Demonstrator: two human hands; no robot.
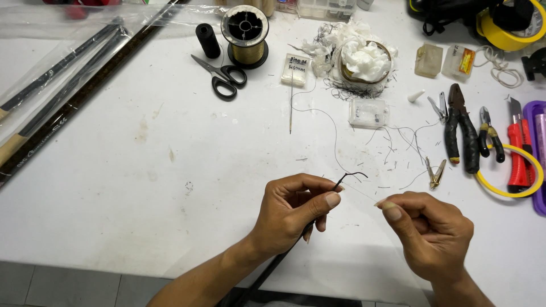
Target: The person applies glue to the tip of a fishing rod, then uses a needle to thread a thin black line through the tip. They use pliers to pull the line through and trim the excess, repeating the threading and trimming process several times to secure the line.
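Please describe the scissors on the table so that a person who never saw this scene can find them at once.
Start at the white table and look to its far side, where a large spool of gold thread stands. The scissors lie flat just in front of it, a little to its left, beside a small black cylinder. They alone have two black loop handles; the pliers lie far to the right.

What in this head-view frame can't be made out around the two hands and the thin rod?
- Thin black rod: its lower end is cut off by the bottom edge, and the left hand covers its middle.
- Fine thread between the hands: too thin to follow; the right hand hides its end.
- Purple tray: cut off by the right edge.
- Small clear box: contents too small to tell.
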